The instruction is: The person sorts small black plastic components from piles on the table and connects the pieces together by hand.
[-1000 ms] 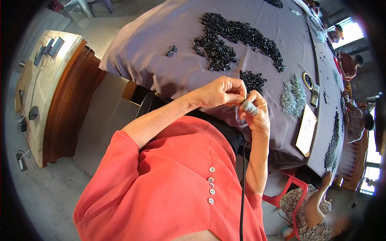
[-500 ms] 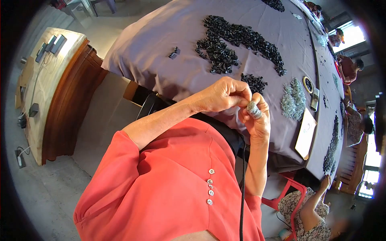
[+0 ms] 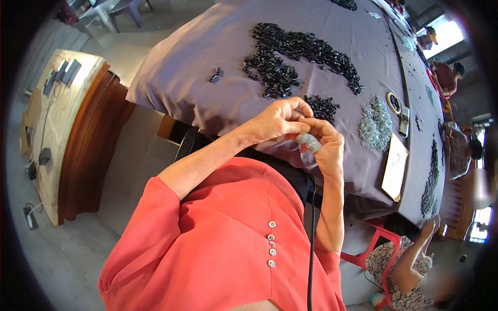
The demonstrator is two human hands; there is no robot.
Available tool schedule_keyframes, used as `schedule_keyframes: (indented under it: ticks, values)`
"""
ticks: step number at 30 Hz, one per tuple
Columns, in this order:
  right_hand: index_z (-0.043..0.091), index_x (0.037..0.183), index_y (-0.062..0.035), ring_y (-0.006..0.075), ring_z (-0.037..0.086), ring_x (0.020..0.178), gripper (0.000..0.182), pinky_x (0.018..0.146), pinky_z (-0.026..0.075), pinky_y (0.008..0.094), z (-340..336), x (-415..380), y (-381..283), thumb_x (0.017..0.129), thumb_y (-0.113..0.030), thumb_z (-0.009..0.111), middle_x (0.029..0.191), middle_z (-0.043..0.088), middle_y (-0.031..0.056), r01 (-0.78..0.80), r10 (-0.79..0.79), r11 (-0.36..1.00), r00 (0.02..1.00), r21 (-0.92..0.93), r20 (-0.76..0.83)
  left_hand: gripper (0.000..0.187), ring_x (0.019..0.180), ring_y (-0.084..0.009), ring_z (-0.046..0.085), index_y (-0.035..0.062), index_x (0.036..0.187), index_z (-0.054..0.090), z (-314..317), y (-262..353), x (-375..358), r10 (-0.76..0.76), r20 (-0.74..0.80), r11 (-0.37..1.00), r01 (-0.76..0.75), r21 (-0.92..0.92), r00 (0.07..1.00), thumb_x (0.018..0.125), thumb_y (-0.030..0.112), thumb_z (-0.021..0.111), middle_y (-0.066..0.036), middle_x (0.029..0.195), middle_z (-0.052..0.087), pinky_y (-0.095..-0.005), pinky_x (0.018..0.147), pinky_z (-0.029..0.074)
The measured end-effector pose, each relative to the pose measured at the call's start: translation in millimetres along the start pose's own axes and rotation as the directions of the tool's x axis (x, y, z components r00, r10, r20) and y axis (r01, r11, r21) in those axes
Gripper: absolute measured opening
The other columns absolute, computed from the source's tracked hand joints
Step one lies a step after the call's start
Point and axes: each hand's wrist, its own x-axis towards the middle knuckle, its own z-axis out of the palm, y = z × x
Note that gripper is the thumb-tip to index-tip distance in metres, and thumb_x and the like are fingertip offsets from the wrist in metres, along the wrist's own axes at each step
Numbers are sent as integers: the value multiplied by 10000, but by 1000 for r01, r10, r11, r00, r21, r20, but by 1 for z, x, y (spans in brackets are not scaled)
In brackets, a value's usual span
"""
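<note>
My left hand (image 3: 277, 123) is closed in a pinch, its fingertips meeting those of my right hand (image 3: 327, 145) above the near table edge. A short, thick, speckled grey-white bundle (image 3: 308, 142) sits in the curled fingers of my right hand. The left thumb and fingers are close over its upper end, and whatever they pinch is hidden. Just beyond my hands lies a small heap of black pieces (image 3: 322, 108). A pile of clear, pale glinting pieces (image 3: 376, 123) rests on the cloth to the right.
A large heap of short black pieces (image 3: 272, 72) spreads over the grey tablecloth (image 3: 197, 57). A few black pieces (image 3: 217, 75) lie apart at left. A roll of tape (image 3: 393, 103) and a white board (image 3: 395, 168) lie at right. A person (image 3: 410, 269) sits by a red chair (image 3: 384, 236).
My hands have shifted slightly left, and the grey-white bundle has turned in my right hand. The left fingers now cover its upper end more. The whole view has tilted a little.
</note>
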Motion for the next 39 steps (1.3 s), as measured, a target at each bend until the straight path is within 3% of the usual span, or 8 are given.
schedule_keyframes:
  ticks: [5,11,17,20,22,24,28,39]
  values:
    - [591,975,-28,67,556,665,197,568,430,207,0,-1,4,783,7,613,795,649,28,-85,73,989,992,-122,-100,206,678,-55,522,41,1032,497,-7,-11,6,-75,11,997,74,9,997,861,124,575,-20,840,582,-192,563,425]
    - [549,874,-45,315,601,700,209,613,476,366,-1,-1,10,677,5,596,758,601,140,258,-295,816,955,-518,11,187,657,-38,479,52,1002,505,-7,-8,8,-188,31,981,187,45,982,839,104,580,7,814,531,-162,548,391]
    - [537,908,-43,324,587,685,252,591,457,389,2,1,22,665,-10,595,742,593,125,344,-373,743,925,-574,72,118,597,-16,446,73,906,526,-10,-21,8,-190,-103,980,195,41,976,811,80,596,32,773,525,-152,486,346]
    - [541,985,-39,286,587,651,307,577,456,368,-8,-2,2,690,-47,629,713,588,117,147,-145,835,988,-530,46,116,542,-17,436,89,869,528,-13,-11,7,-214,-171,971,229,71,962,798,88,620,48,702,514,-154,445,335]
    - [611,948,-36,64,510,607,227,562,431,226,-28,-1,-3,729,-39,668,674,572,39,102,-186,801,979,-589,-84,99,486,-14,404,95,813,536,-17,-8,8,-145,-248,975,182,131,958,792,90,632,53,636,493,-157,403,317]
    - [621,848,-23,219,598,661,138,603,467,309,-62,2,9,719,-66,651,745,606,132,70,-255,821,933,-567,-253,86,475,-11,404,88,785,544,-26,-5,9,-112,-271,978,154,140,956,791,84,630,45,627,499,-153,397,315]
    - [612,829,-53,284,587,730,89,672,455,362,-120,-8,11,744,-75,598,781,600,107,-223,-358,539,812,-812,-460,92,476,-3,394,84,771,551,-37,-9,12,-56,-325,968,131,213,944,789,104,640,49,619,492,-144,394,305]
    - [633,868,-100,300,553,848,165,731,440,386,-147,-19,29,732,-42,558,870,562,100,-389,-351,344,791,-855,-502,101,492,-5,390,77,781,552,-38,-14,12,-63,-322,956,149,251,945,791,116,645,47,626,489,-144,406,311]
